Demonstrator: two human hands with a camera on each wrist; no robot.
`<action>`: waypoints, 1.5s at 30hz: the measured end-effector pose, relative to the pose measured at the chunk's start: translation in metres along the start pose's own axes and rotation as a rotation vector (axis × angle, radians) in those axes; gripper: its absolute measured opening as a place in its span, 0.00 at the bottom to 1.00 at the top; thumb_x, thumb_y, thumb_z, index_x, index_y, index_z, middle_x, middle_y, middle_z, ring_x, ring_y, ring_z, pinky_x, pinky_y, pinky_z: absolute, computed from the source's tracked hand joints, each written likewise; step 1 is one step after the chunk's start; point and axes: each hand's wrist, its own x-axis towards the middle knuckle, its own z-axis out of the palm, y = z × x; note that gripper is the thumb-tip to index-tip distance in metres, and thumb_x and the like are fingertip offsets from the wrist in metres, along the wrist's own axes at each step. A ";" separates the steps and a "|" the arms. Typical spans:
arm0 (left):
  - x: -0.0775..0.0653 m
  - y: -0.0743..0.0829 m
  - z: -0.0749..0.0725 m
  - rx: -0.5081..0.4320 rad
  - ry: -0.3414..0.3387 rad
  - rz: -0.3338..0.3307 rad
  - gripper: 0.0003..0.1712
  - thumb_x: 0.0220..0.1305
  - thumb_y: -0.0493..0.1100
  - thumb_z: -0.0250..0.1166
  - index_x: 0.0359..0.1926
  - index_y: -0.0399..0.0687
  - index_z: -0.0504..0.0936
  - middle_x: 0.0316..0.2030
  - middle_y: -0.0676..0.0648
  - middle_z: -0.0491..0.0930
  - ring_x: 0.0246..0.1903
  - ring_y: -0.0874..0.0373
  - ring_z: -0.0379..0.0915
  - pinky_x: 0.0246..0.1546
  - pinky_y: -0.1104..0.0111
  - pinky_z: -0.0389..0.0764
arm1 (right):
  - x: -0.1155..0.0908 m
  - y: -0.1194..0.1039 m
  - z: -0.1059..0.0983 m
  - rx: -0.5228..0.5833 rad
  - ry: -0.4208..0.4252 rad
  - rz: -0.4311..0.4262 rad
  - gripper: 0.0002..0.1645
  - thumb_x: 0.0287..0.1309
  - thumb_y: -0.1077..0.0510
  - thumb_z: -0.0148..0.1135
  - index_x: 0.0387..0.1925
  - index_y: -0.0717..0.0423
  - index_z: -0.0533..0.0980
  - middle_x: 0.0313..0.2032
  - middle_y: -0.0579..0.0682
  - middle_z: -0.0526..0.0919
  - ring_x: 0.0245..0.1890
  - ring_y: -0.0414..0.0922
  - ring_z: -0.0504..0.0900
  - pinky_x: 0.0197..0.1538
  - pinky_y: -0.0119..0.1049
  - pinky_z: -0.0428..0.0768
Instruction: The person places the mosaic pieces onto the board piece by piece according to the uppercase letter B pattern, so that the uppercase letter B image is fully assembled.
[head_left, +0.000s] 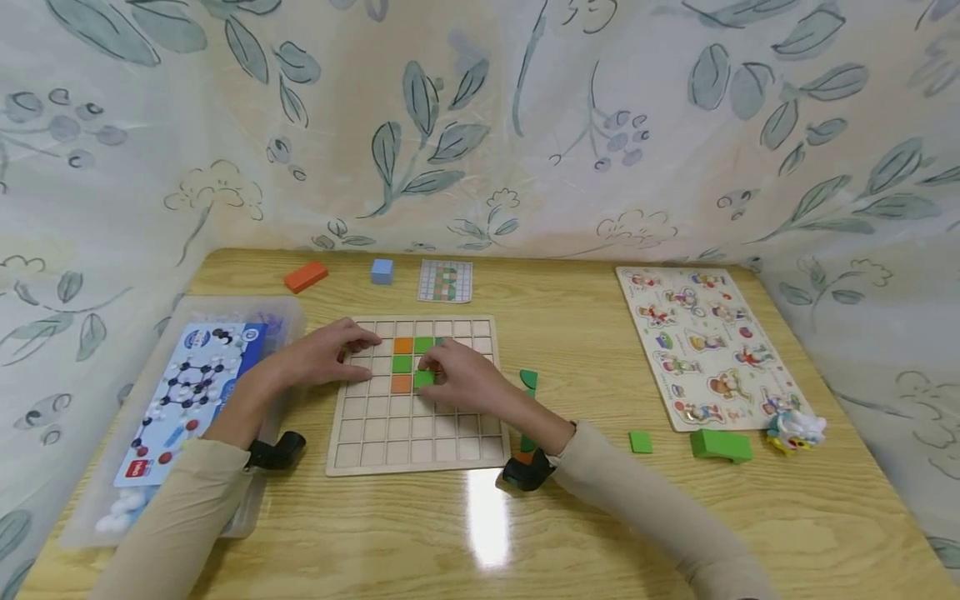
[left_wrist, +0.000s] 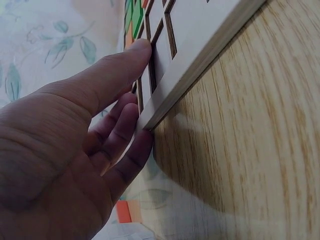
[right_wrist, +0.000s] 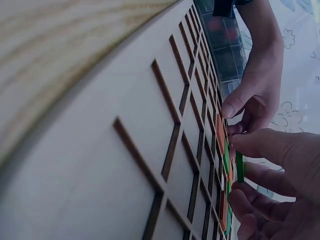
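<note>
A wooden grid board (head_left: 420, 454) with square cells lies on the table. Its upper middle cells hold orange tiles (head_left: 403, 345) and green tiles (head_left: 401, 364). My right hand (head_left: 468, 379) is over the board, pinching a square green tile (right_wrist: 240, 167) between thumb and fingers; in the right wrist view the tile stands on edge. At the board's left side rests my left hand (head_left: 330, 354), its thumb (left_wrist: 140, 50) on the surface and its other fingers along the edge. Part of the tile pattern is hidden behind the right hand.
Behind the board lie a pattern card (head_left: 446, 282), a blue cube (head_left: 382, 272) and a red block (head_left: 306, 277). A plastic box (head_left: 247, 508) stands left. Loose green pieces (head_left: 528, 379), a green tile (head_left: 641, 442), a green arch block (head_left: 720, 445), a figurine (head_left: 797, 429) and a picture board (head_left: 686, 325) are right.
</note>
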 end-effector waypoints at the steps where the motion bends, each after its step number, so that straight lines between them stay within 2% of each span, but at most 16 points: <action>1: 0.000 0.000 0.000 0.001 0.003 -0.002 0.30 0.61 0.48 0.68 0.62 0.43 0.75 0.48 0.44 0.74 0.43 0.54 0.68 0.43 0.65 0.70 | 0.001 -0.001 0.001 -0.014 -0.002 0.006 0.18 0.56 0.53 0.68 0.46 0.56 0.80 0.41 0.50 0.78 0.39 0.42 0.75 0.43 0.33 0.75; 9: -0.001 0.001 0.000 -0.007 -0.006 0.001 0.30 0.62 0.47 0.68 0.62 0.42 0.74 0.48 0.43 0.73 0.44 0.53 0.68 0.44 0.63 0.71 | 0.006 -0.002 0.004 -0.063 -0.038 0.030 0.17 0.57 0.53 0.67 0.47 0.55 0.80 0.42 0.50 0.78 0.40 0.42 0.74 0.43 0.33 0.74; 16: -0.002 0.002 -0.001 -0.005 -0.006 0.009 0.30 0.62 0.47 0.67 0.62 0.41 0.74 0.48 0.43 0.73 0.44 0.54 0.68 0.44 0.63 0.71 | 0.007 -0.003 0.003 -0.063 -0.058 0.038 0.16 0.58 0.53 0.68 0.47 0.53 0.81 0.45 0.51 0.77 0.42 0.43 0.75 0.46 0.34 0.75; 35: -0.001 -0.002 0.001 -0.001 -0.002 0.025 0.29 0.62 0.47 0.67 0.62 0.41 0.75 0.47 0.43 0.73 0.43 0.55 0.67 0.43 0.66 0.71 | 0.009 -0.001 0.001 -0.072 -0.073 0.008 0.14 0.57 0.54 0.68 0.43 0.54 0.82 0.41 0.50 0.76 0.37 0.42 0.71 0.41 0.32 0.72; 40: 0.000 -0.003 0.001 0.004 -0.002 0.026 0.29 0.62 0.47 0.68 0.62 0.41 0.75 0.47 0.44 0.73 0.43 0.56 0.67 0.43 0.66 0.71 | 0.002 -0.001 -0.005 -0.053 -0.055 0.002 0.18 0.56 0.53 0.69 0.47 0.55 0.81 0.43 0.51 0.77 0.38 0.42 0.71 0.42 0.34 0.72; 45: -0.001 -0.003 0.001 0.013 0.005 0.030 0.29 0.61 0.47 0.68 0.61 0.40 0.75 0.46 0.44 0.73 0.42 0.55 0.67 0.43 0.65 0.71 | -0.019 0.006 -0.016 0.026 0.002 -0.001 0.19 0.57 0.53 0.67 0.49 0.56 0.81 0.47 0.53 0.77 0.43 0.46 0.76 0.44 0.36 0.75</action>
